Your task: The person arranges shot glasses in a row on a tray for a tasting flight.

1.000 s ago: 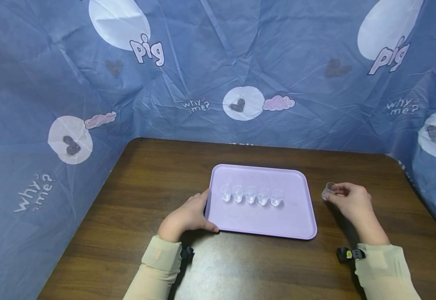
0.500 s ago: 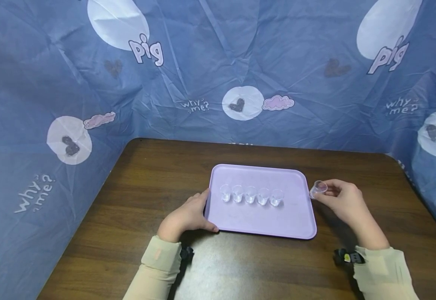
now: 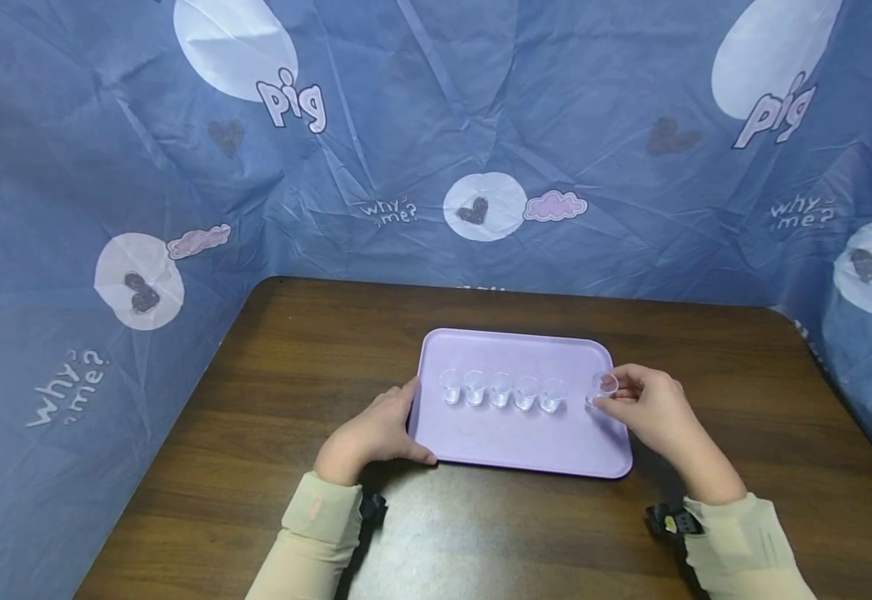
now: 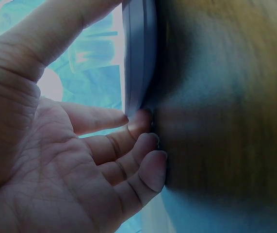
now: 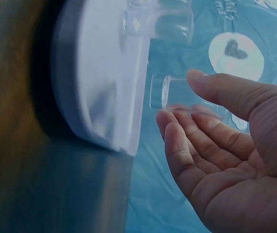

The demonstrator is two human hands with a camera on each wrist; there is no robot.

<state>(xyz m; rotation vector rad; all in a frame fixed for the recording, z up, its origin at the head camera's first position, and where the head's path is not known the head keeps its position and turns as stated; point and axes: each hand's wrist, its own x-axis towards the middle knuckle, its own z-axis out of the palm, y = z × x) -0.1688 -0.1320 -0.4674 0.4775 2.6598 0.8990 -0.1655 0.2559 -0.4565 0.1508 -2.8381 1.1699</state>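
Between thumb and fingers my right hand (image 3: pixel 656 406) pinches a small clear shot glass (image 3: pixel 605 384), just above the right end of the lilac tray (image 3: pixel 511 442). In the right wrist view the held shot glass (image 5: pixel 182 93) shows its thick base apart from the tray surface. Several similar clear shot glasses (image 3: pixel 501 390) stand upright in a row across the tray's middle. My left hand (image 3: pixel 376 429) rests against the tray's near left corner, thumb at the front edge and fingers along the left side. Its fingertips (image 4: pixel 153 170) touch the tabletop in the left wrist view.
A brown wood-grain table (image 3: pixel 316 358) bears the tray. Blue printed cloth (image 3: pixel 406 125) hangs behind it and along both sides. Each wrist wears a small black camera, such as the right wrist camera (image 3: pixel 672 521).
My right hand has carried the shot glass leftward, from beside the tray to above its right end. The left hand, the tray and the row of glasses have stayed in place.
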